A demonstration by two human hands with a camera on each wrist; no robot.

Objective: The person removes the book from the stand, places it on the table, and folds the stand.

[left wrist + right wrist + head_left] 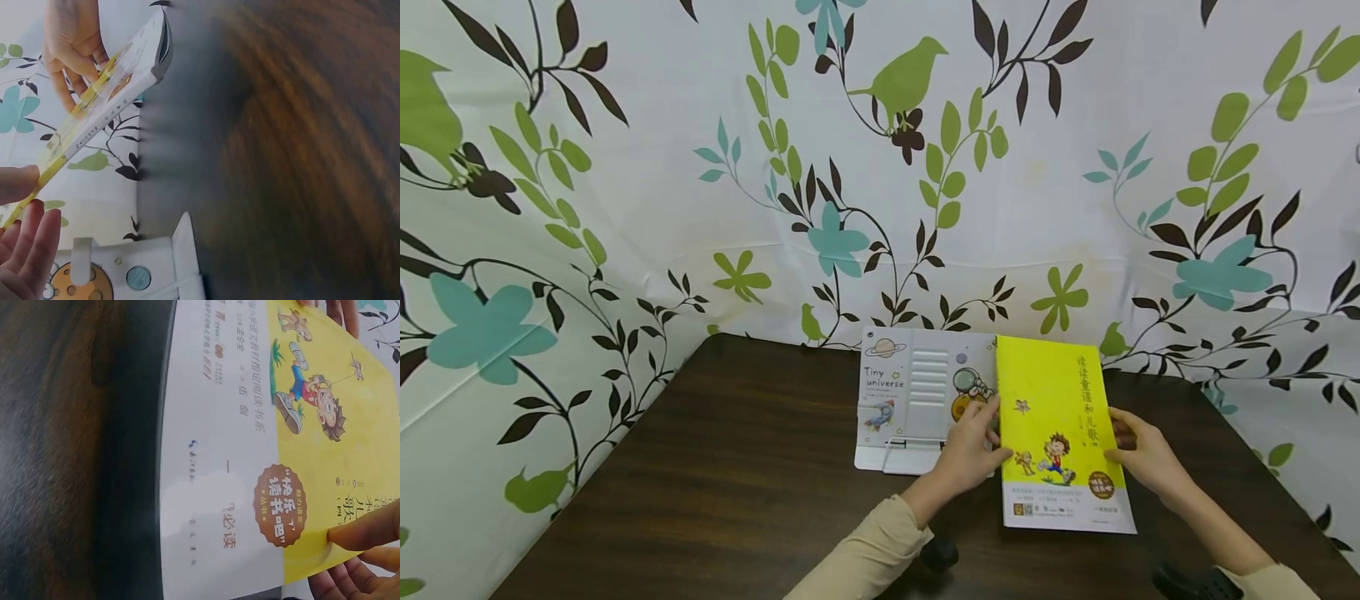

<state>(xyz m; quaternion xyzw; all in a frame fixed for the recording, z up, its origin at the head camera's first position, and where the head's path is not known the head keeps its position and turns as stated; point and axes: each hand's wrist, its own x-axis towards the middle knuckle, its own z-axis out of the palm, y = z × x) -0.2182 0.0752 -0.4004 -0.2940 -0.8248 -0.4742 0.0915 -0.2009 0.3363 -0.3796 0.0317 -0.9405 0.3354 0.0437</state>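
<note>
A yellow book (1048,400) with a white lower band and a cartoon child on its cover is held up above the table, cover facing the head camera. My left hand (967,446) grips its left edge, thumb on the front and fingers behind. On the opposite edge, my right hand (1150,457) pinches the book the same way. The left wrist view shows the spine of the book (106,119) tilted. Left of the book stands a white book stand (891,392) printed "Tiny universe", its right side partly hidden by the book and left hand.
The dark wooden table (737,467) stretches out to the left and in front. Behind it hangs a white curtain (880,208) with leaves, birds and flowers. A black strap device (1195,582) sits at the right wrist.
</note>
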